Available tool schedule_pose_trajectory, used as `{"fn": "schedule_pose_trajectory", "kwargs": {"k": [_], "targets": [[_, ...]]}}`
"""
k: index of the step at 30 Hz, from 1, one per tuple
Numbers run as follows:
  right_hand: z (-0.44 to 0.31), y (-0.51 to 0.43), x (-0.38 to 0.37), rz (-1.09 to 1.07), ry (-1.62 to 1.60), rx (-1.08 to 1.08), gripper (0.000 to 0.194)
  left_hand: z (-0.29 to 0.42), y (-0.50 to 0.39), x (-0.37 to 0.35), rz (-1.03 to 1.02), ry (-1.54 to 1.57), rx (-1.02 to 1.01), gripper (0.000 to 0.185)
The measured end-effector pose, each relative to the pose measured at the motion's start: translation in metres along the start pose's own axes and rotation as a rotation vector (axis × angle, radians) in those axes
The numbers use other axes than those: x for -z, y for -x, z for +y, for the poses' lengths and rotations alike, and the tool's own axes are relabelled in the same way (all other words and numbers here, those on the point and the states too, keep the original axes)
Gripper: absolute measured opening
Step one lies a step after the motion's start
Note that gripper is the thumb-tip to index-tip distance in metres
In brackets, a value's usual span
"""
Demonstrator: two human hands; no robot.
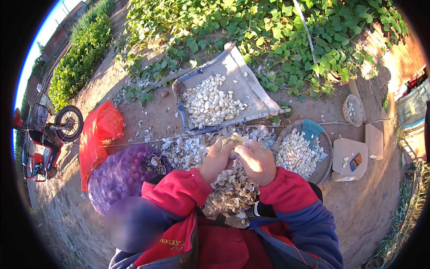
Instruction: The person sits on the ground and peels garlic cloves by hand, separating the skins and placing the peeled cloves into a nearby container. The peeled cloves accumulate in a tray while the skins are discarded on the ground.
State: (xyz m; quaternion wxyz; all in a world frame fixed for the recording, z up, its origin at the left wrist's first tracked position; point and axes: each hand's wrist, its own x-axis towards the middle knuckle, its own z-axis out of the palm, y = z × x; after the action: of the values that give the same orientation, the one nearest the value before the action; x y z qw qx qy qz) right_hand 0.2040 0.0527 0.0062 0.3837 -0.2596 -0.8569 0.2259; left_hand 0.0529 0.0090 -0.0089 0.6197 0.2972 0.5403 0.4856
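Both hands meet around a garlic bulb point(234, 138) in front of my chest. My left hand point(217, 158) grips its left side, the thumb pressed on it. From the other side my right hand point(254, 160) closes over it with curled fingers, hiding part of the bulb. Below the hands lies a heap of dry garlic skins point(231, 195). At the right, a round shallow basket point(324, 168) holds many garlic cloves point(297, 151). A purple mesh sack point(117, 171) full of bulbs leans at my left.
Ahead lies a cloth-lined tray point(255, 97) with more cloves point(211, 101). A red mesh bag point(97, 134) and a motorbike point(43, 138) are at left. On the right are a cardboard box point(347, 151) bearing a phone point(355, 162), and a small bowl point(352, 109). Leafy vines point(268, 30) grow beyond.
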Motion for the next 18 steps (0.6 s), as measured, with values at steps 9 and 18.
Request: {"fn": "schedule_pose_trajectory", "kwargs": {"k": [9, 18], "targets": [[-0.005, 0.003, 0.002, -0.136, -0.059, -0.021, 0.010, 0.004, 0.001, 0.006, -0.109, 0.053, 0.139, 0.030], [-0.001, 0.009, -0.005, -0.175, -0.021, -0.043, 0.010, 0.005, -0.004, 0.016, -0.043, 0.231, 0.098, 0.035]]}}
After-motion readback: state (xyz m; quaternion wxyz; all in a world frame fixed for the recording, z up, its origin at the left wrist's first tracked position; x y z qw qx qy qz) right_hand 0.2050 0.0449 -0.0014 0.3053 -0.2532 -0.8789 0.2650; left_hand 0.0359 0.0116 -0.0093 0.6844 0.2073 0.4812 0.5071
